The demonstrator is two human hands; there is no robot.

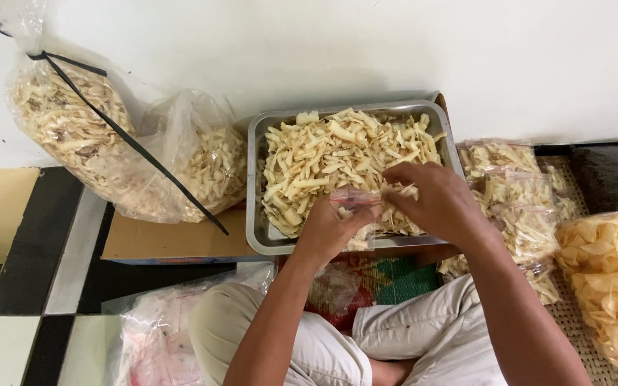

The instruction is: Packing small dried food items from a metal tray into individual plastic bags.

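A small clear bag (355,204) is pinched shut-fisted by the left hand (330,229) over the metal tray (255,186); its mouth is best kept wide while chips (323,157) are gathered by the right hand (430,196), fingers curled loosely around a few.

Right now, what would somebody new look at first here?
Probably the shiny rectangular metal tray in the middle, heaped with pale, curly chip strips. Just over its front edge, the left hand holds a small clear plastic bag while the right hand reaches among the strips. After that, the big clear tied sack of the same strips against the white wall at the left.
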